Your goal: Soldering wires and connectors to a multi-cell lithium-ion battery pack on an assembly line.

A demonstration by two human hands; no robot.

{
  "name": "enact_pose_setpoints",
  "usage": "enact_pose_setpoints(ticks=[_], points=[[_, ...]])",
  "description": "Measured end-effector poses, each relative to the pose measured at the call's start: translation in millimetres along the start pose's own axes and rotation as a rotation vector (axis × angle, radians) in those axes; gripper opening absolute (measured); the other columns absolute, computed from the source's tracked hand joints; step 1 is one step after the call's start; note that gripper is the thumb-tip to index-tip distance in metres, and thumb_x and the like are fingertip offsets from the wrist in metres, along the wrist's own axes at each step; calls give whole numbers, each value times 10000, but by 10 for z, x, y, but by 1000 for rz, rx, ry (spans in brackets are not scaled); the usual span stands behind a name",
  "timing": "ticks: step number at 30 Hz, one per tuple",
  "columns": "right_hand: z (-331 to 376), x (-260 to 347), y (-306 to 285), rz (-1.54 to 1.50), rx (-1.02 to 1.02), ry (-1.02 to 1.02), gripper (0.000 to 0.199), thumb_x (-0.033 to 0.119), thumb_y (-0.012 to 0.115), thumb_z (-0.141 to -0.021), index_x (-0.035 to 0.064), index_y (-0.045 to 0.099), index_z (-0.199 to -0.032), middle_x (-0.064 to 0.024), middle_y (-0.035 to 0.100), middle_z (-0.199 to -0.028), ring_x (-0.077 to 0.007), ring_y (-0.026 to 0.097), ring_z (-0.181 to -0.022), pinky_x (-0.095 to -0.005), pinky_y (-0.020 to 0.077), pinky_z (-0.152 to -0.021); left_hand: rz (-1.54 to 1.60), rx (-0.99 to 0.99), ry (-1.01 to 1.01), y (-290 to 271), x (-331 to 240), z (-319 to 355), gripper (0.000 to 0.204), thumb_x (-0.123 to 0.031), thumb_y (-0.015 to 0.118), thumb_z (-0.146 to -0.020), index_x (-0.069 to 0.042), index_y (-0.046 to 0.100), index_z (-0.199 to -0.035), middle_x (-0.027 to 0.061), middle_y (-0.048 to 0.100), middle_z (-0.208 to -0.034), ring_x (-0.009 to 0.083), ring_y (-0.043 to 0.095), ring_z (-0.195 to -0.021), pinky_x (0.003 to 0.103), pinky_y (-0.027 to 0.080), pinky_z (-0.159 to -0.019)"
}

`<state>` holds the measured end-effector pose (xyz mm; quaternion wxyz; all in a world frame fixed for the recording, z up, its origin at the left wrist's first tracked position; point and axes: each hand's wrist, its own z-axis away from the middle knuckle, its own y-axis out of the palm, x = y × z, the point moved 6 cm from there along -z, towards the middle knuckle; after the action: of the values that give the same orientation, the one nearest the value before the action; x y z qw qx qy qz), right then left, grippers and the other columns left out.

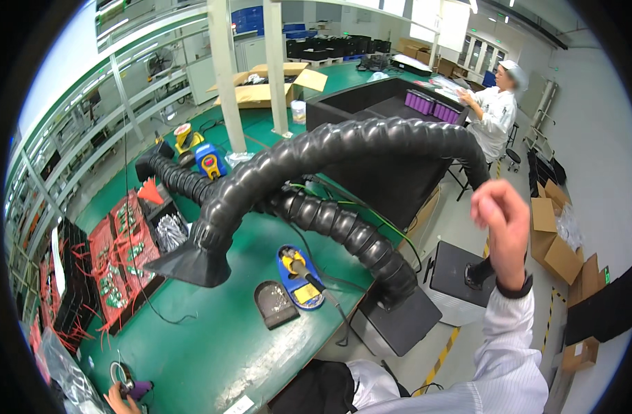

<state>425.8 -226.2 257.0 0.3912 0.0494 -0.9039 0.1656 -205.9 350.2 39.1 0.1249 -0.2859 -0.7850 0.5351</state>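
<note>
We see the left hand (118, 401) at a purple cylinder (142, 390), table (212, 352) lower left, pinch unclear; right hand (502, 224) curled, grip unclear, could bump the hose (392, 138), swinging its nozzle (197, 265)

Electronics workshop shown: soldering iron (309, 277) stood at six o'clock on green bench (219, 352); circuit boards (135, 250) laid toward nine; ribbed hose (329, 146) arched through twelve; white coat (494, 114) and cap (511, 67) worn by co-worker (492, 131) at two.

fisheye head view, down across green bench (205, 345)
</note>
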Motion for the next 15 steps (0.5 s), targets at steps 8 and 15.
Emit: enact_pose_setpoints(ticks=[8,15], points=[[-1232,-859,-864,195,-76,50,134,155,665,-1041,30,702,-1015,35,645,-822,-30,563,-725,-201,438,-659,-66,-143,107,-293,-1186,-135,639,-131,663,-864,-20,557,-1485,286,553,-1451,480,530,-1319,666,329,-1133],[-2050,-1908,-1361,344,-122,237,204,259,710,-1002,58,723,-1034,44,673,-844,-39,596,-743,-222,478,-662,394,72,132,-141,-3152,82,588,-98,655,-926,44,505,-1476,294,451,-1508,478,423,-1390,543,316,-1196]])
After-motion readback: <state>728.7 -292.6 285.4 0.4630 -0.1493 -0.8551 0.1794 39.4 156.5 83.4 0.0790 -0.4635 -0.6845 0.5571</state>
